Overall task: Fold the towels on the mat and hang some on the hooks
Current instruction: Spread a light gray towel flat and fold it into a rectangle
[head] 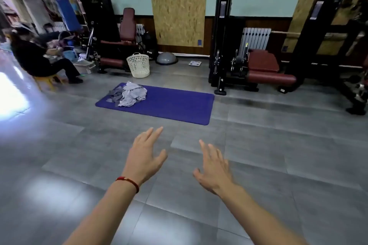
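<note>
I see a grey tiled floor (278, 145) filling most of the head view, with bright glare patches at the left edge and near bottom left. Along the far wall stand black weight machines with maroon pads: one far left of centre (111, 32), one far right of centre (249, 59), and a third at the right edge, partly cut off. A purple mat (175, 105) lies flat on the floor in the middle distance, its long side running left to right. At the mat's left end sits a crumpled pile of grey towels (130, 94), unfolded, resting on the mat with some pieces spread toward its left edge. A seated person in dark clothes (37, 59) is at far left on a yellow stool. A white laundry basket (138, 65) stands upright on the floor just beyond the mat's far left corner, near a grey half-ball trainer (166, 58) to its right. Both my arms reach forward over bare floor, well short of the mat. My left hand (146, 156) has fingers straight and slightly spread, holding nothing; a red cord bracelet (129, 182) circles that wrist. My right hand (216, 167) is likewise flat with fingers extended, holding nothing. I cannot make out any hooks.
</note>
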